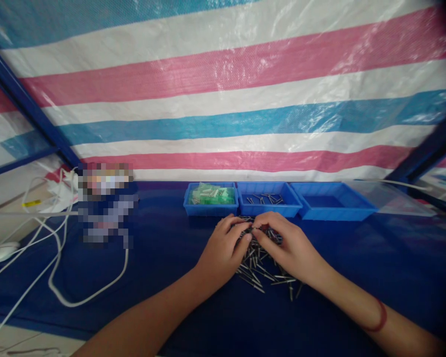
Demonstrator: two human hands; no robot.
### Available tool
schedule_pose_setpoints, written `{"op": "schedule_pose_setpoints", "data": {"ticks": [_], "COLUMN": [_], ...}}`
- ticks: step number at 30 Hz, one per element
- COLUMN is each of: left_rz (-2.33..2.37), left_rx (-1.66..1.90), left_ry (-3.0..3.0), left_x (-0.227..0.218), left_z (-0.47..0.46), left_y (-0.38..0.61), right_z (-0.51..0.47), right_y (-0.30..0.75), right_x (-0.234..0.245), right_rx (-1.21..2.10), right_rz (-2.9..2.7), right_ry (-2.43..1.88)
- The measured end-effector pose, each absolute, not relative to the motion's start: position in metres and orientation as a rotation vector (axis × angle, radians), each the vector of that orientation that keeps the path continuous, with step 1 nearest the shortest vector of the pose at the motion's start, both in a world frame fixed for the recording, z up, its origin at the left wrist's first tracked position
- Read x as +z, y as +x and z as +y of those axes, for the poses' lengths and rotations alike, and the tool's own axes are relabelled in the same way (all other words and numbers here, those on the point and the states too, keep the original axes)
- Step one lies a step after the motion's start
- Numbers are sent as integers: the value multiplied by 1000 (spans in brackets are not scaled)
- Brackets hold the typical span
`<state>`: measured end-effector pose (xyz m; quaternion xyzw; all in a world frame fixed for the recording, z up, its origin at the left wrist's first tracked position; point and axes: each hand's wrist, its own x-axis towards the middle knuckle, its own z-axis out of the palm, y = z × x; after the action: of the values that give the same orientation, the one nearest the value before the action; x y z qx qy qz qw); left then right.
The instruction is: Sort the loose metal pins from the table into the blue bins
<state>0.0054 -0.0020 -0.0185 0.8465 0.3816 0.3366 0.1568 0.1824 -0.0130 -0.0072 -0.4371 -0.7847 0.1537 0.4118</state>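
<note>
Metal pins (257, 259), likely stiff, pinchable mid-shank, underlie half-curled left hand (223, 245) (nine o'clock) and right hand (294, 247) (three), holdings indiscernible.

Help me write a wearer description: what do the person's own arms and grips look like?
The left grip and right grip are human hands without gloves. Neither the left forearm nor the right forearm shows a sleeve. The right forearm wears a narrow, dark red band; no band shows on the left.
</note>
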Motion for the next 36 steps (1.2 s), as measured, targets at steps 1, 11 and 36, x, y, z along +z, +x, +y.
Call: {"op": "schedule_pose_setpoints", "data": {"ticks": [1,11,36], "left_rz": [1073,1041,1161], "left_rx": [969,967,1132], "left_ry": [2407,2279,2237], "left_x": [-18,-12,-11], "left_z": [-2,-3,2], "left_y": [5,5,2], "right_z": [-13,-16,7], "right_y": [182,177,204], "right_x": [-7,-13,-14], "right_rx": [406,483,-141], "right_rz": [-1978,-1873,-1853], "right_ry": [-1067,-1083,-1268]}}
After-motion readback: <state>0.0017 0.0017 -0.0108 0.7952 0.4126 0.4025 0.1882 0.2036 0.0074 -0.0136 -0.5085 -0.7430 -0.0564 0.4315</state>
